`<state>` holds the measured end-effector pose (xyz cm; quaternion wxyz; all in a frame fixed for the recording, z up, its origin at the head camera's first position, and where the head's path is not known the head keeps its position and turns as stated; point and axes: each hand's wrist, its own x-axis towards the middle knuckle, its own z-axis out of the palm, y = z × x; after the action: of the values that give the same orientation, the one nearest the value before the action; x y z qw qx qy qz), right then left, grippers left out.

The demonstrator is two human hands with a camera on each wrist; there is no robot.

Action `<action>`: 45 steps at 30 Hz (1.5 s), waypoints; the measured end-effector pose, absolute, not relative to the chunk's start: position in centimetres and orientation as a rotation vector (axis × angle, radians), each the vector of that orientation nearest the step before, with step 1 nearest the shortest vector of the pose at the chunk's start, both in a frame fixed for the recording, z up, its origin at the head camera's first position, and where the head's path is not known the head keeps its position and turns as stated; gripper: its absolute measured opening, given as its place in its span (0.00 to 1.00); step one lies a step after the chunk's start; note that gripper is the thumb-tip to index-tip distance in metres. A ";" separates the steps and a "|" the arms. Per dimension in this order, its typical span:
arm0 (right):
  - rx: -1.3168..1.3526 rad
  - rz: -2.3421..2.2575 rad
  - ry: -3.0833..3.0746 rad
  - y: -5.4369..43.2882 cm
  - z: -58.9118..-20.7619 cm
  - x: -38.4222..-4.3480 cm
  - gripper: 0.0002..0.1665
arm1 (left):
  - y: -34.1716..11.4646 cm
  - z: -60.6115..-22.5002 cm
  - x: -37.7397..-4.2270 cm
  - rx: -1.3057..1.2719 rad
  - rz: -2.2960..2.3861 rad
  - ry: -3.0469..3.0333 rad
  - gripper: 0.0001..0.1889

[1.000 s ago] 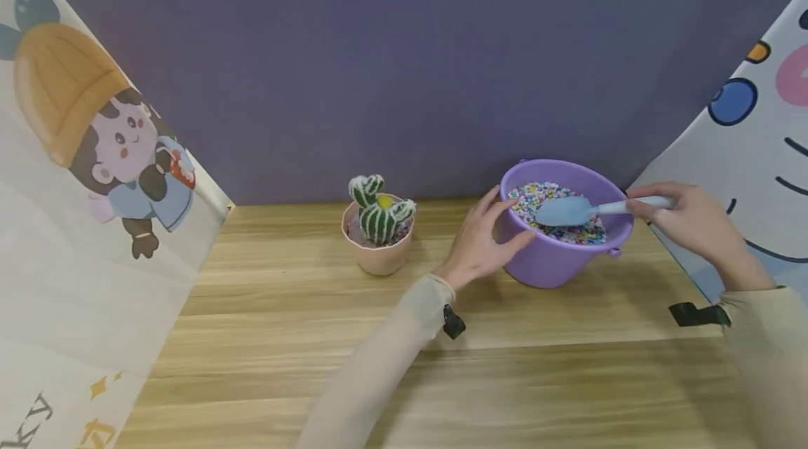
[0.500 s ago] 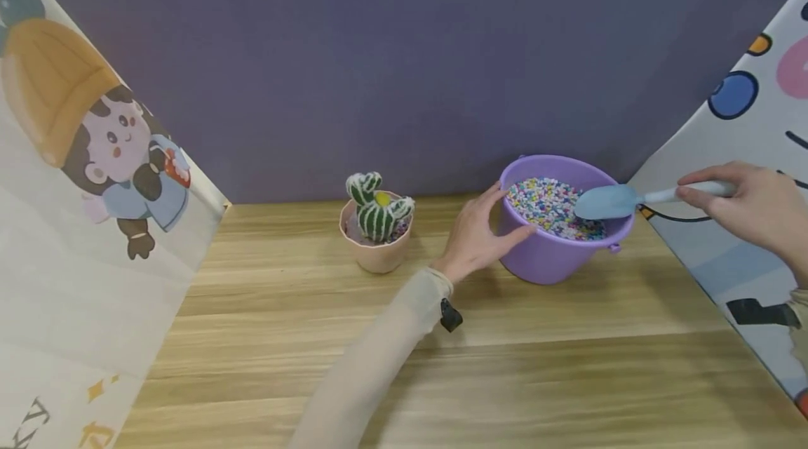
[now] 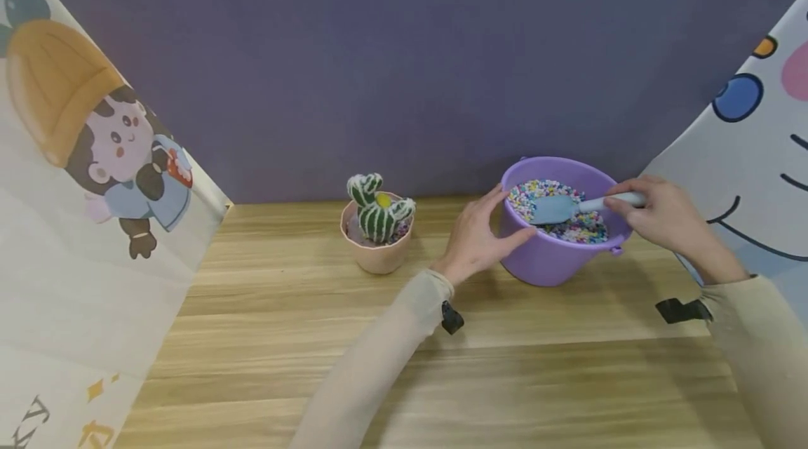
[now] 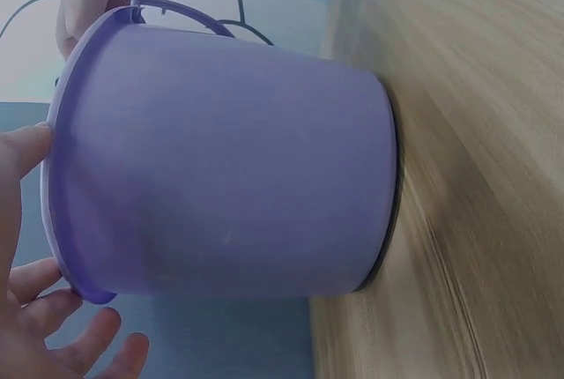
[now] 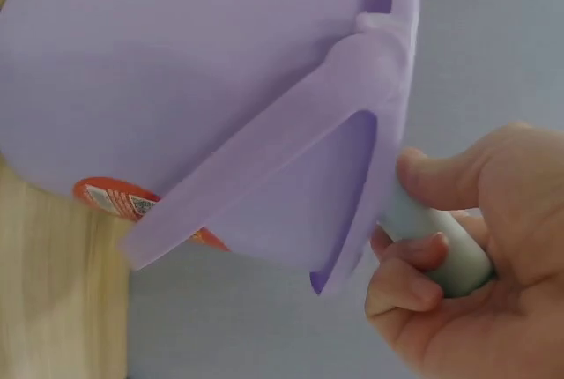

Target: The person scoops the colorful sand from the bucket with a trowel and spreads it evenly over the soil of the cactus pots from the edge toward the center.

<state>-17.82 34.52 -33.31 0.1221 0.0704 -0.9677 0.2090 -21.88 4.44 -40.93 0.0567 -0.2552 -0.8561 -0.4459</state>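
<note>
Nearest, along the bottom of the head view, a left sleeve (image 3: 379, 365) and a right sleeve (image 3: 751, 358), each with a black strap at the cuff, cross the wood-grained desk (image 3: 480, 393). Just beyond, right of centre, the left hand (image 3: 477, 238) has its grip spread, thumb and fingers well apart, the tips touching the outside of a bucket (image 3: 548, 263) at its rim. The right hand (image 3: 665, 217), farther right, has its grip clamped on the pale handle of a scoop (image 3: 554, 210). The bucket wall hides the blade in both wrist views, and the bail (image 5: 238, 167) partly covers an orange-red label (image 5: 101, 194). Left of the bucket, well apart, a peach pot (image 3: 379, 259) bears a striped green cactus (image 3: 377, 223). The bucket is purple, smooth and upright; inside lie small multicoloured beads (image 3: 533, 191). The scoop's light-blue, rounded blade points left over them; whether it is sunk in is unclear. Farthest, a dark bluish wall (image 3: 404, 70) stands between cartoon-printed panels at the left and right edges.
</note>
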 end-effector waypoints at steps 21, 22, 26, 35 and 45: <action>0.005 0.835 -2.733 35.4 -35.4 -16.3 0.23 | 4.4 -41.5 -21.8 -0.778 -1.368 -2.581 0.46; -0.012 0.854 -2.733 35.5 -35.4 -16.3 0.24 | 4.4 -41.5 -21.8 -0.779 -1.364 -2.580 0.45; -0.057 0.909 -2.727 35.7 -35.5 -16.1 0.27 | 4.3 -41.4 -21.8 -0.795 -1.363 -2.583 0.45; -0.114 0.998 -2.725 35.8 -35.1 -15.6 0.30 | 4.3 -41.2 -21.6 -0.805 -1.360 -2.575 0.44; -0.154 1.086 -2.731 35.9 -34.6 -14.9 0.31 | 4.4 -41.3 -21.6 -0.804 -1.360 -2.570 0.44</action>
<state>-14.93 35.93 -34.59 0.0991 -0.0521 -0.9234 0.3672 -21.62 4.41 -41.30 0.0622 -0.2660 -0.8502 -0.4500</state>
